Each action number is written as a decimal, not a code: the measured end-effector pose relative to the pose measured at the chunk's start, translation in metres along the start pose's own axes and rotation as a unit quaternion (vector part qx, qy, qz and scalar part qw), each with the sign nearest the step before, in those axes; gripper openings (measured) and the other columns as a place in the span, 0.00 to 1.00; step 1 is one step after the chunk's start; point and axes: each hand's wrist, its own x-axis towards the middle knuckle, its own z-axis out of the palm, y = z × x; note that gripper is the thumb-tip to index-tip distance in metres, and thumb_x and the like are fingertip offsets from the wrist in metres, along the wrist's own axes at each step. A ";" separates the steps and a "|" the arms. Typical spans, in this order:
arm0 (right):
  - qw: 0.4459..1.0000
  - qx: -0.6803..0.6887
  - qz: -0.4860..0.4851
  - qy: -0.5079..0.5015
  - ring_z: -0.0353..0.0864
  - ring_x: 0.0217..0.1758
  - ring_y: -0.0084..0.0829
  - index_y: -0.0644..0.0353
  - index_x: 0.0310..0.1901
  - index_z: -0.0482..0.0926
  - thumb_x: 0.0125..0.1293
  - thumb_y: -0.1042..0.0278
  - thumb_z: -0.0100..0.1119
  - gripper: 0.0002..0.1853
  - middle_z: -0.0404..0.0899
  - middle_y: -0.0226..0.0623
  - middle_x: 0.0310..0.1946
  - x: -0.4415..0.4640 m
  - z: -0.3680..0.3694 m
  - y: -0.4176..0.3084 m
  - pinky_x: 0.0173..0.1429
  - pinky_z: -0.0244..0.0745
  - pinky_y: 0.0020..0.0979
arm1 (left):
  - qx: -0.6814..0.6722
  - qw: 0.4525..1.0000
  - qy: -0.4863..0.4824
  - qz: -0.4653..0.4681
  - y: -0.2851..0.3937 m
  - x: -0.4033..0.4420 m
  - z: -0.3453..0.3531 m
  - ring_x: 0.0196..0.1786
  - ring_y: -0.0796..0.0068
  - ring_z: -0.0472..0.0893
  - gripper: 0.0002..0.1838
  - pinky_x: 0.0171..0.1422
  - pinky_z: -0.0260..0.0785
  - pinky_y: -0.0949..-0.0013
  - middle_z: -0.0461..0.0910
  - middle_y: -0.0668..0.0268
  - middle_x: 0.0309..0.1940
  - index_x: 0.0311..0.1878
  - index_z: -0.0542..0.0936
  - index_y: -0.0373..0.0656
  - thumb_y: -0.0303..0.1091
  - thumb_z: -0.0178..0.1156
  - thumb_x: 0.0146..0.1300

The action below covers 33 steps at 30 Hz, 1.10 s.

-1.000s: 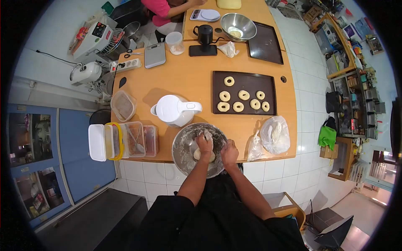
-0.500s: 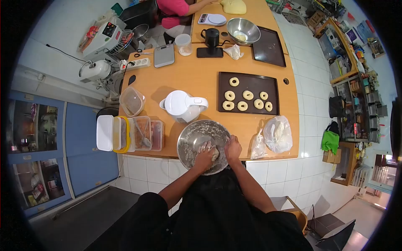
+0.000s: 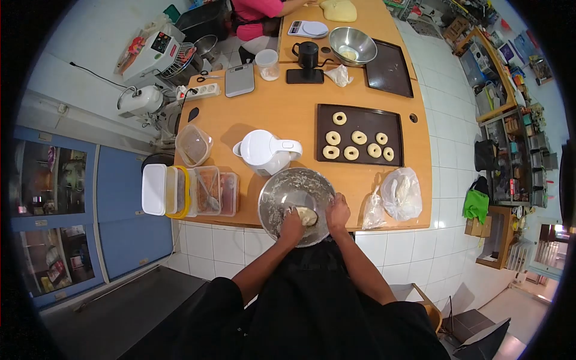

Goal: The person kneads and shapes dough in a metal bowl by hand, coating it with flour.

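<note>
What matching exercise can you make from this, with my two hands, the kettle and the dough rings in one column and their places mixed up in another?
Things:
1. left hand
2. right hand
3. kettle
4. dough rings

Places:
A. on the dark tray
B. inside the near bowl, by the dough lump
C. on the table, just beyond the near bowl
D. at the near bowl's right rim

Pairs: 1-B, 2-D, 3-C, 4-A

Left fingers (image 3: pixel 291 212) partly hide the dough (image 3: pixel 308 216); the top edge crops a co-worker (image 3: pixel 257 11)
</note>
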 end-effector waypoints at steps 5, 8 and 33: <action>1.000 0.005 -0.001 0.003 0.80 0.36 0.55 0.62 0.37 0.72 0.62 0.69 0.56 0.06 0.78 0.50 0.35 -0.001 -0.005 -0.004 0.38 0.75 0.50 | 0.030 0.988 0.110 0.108 -0.008 0.012 0.019 0.54 0.38 0.71 0.24 0.56 0.68 0.45 0.70 0.41 0.52 0.53 0.70 0.34 0.23 0.60 0.50; 1.000 -0.004 -0.010 0.011 0.80 0.35 0.55 0.62 0.37 0.72 0.62 0.68 0.56 0.07 0.78 0.50 0.35 -0.001 -0.004 -0.003 0.38 0.75 0.50 | -0.014 0.980 0.112 0.161 -0.007 0.011 0.019 0.53 0.40 0.73 0.22 0.54 0.69 0.45 0.71 0.42 0.51 0.51 0.70 0.34 0.22 0.58 0.50; 1.000 0.005 0.005 0.001 0.80 0.35 0.55 0.61 0.38 0.72 0.62 0.70 0.54 0.06 0.78 0.49 0.34 -0.001 -0.005 -0.003 0.39 0.75 0.51 | 0.165 0.973 0.135 0.089 -0.007 0.019 -0.006 0.57 0.52 0.73 0.22 0.57 0.66 0.43 0.74 0.50 0.52 0.49 0.75 0.39 0.47 0.59 0.60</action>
